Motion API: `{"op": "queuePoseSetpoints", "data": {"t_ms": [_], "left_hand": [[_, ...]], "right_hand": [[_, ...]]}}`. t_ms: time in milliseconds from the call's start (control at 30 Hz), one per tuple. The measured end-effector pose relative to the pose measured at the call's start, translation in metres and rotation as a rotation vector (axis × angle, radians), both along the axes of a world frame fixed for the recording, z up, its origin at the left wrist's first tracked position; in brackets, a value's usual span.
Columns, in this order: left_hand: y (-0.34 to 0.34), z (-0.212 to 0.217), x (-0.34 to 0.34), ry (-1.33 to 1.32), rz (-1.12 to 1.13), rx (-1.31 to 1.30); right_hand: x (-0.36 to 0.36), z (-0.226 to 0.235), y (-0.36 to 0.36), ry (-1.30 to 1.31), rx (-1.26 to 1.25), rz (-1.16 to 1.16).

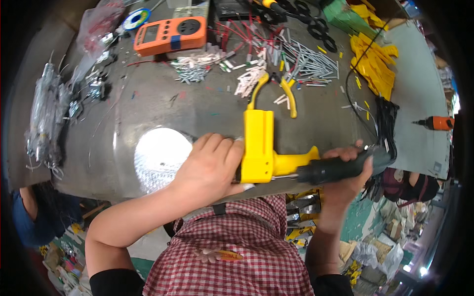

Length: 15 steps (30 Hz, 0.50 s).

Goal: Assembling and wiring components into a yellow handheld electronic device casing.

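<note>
A yellow pistol-shaped plastic tool housing is held over the near edge of the grey table. My left hand grips its left side, fingers along the body and thumb below. In my right hand is a black power screwdriver, lying nearly level. Its bit points left into the lower part of the housing, beside the yellow handle; the exact contact at the tip is too small to tell. A round, shiny silver-white textured thing lies left of my left hand. Yellow-handled pliers rest just beyond the housing.
Farther back are an orange multimeter, a solder spool, white connector-like pieces and thin metal rods. Yellow plastic and coiled black cable sit right. Plastic-wrapped parts lie left. Other people are partly visible at both sides.
</note>
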<state>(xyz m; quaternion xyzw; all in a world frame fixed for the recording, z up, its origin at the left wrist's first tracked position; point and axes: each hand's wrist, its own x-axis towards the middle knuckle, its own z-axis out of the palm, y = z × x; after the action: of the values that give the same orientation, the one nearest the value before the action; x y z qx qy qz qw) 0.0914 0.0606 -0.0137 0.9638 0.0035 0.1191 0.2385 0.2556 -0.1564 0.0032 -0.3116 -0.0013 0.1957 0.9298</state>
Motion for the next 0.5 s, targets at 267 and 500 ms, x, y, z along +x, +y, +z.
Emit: {"op": "queuePoseSetpoints", "data": {"t_ms": [267, 500], "left_hand": [[0.036, 0.011, -0.082, -0.296, 0.386, -0.156], [-0.031, -0.052, -0.209, -0.325, 1.199, -1.036]], "right_hand": [[0.187, -0.024, -0.075, -1.036, -1.869, -0.112], [-0.031, 0.025, 0.078, -1.068, -1.261, 0.459]]}}
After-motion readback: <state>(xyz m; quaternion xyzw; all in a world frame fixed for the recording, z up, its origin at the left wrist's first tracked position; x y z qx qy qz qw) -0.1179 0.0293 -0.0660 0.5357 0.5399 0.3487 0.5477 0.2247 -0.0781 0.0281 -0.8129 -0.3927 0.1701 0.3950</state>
